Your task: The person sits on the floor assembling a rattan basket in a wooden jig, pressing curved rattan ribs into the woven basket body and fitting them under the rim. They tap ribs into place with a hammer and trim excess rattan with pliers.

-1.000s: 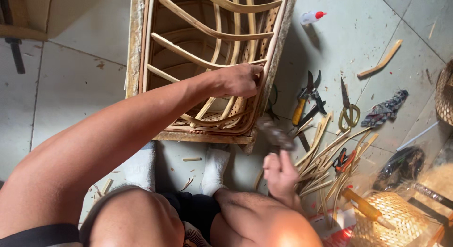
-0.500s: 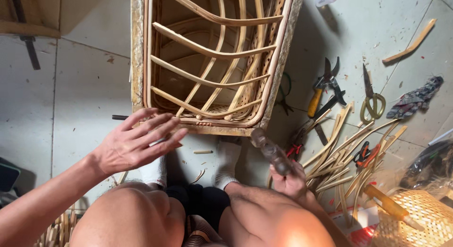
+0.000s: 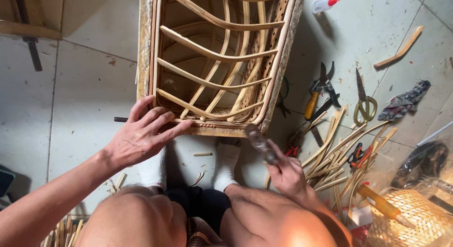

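Observation:
A rattan frame [image 3: 214, 63] with curved slats stands on the tiled floor in front of me. My left hand [image 3: 141, 133] lies flat with fingers spread on the frame's near bottom-left corner. My right hand [image 3: 285, 174] is closed around the handle of a dark tool [image 3: 259, 142], blurred, whose head points up toward the frame's near right corner without touching it. My two white-socked feet [image 3: 226, 164] rest just below the frame's near edge.
Right of the frame lie pruning shears [image 3: 318, 89], yellow-handled scissors [image 3: 363, 100], small red pliers [image 3: 356, 155] and a pile of rattan strips [image 3: 339, 152]. A glue bottle [image 3: 323, 5] lies at the top. A woven basket [image 3: 408, 221] sits at the bottom right.
My left hand left the frame's right side, swung out to the left, and now rests on the near left corner. My right hand raised the dark tool slightly.

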Available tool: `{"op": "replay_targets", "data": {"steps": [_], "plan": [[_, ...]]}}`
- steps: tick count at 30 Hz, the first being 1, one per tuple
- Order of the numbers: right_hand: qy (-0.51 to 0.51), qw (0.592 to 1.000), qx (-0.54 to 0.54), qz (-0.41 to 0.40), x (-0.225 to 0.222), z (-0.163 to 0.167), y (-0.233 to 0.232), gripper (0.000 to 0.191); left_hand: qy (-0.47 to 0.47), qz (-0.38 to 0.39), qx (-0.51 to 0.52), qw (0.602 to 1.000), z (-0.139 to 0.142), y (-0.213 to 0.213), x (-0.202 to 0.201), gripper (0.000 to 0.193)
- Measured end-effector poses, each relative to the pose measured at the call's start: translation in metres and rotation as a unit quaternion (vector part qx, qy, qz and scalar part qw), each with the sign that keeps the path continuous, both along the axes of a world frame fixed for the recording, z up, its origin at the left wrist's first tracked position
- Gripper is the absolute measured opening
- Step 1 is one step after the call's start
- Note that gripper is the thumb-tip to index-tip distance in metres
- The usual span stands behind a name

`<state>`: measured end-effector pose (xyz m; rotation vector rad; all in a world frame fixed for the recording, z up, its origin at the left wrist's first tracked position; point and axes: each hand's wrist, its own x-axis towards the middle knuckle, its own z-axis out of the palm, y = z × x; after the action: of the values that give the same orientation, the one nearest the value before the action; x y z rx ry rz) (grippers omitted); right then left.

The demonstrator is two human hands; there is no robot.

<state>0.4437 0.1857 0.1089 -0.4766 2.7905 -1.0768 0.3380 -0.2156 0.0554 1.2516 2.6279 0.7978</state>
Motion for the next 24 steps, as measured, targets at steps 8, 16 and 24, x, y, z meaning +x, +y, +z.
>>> {"op": "replay_targets", "data": {"steps": [8, 16, 24], "plan": [[-0.141, 0.967, -0.020, -0.211, 0.016, -0.010, 0.013, 0.016, -0.011, -0.011, -0.003, 1.000, 0.003, -0.004, -0.003, 0.079], [-0.029, 0.991, -0.042, 0.120, -0.040, 0.012, -0.034, 0.052, -0.243, 0.409, 0.295, 0.829, -0.018, 0.005, 0.039, 0.059], [-0.103, 0.980, -0.022, 0.171, -0.087, 0.020, -0.098, 0.057, -0.272, 0.461, 0.372, 0.758, -0.046, 0.020, 0.042, 0.048]]}}
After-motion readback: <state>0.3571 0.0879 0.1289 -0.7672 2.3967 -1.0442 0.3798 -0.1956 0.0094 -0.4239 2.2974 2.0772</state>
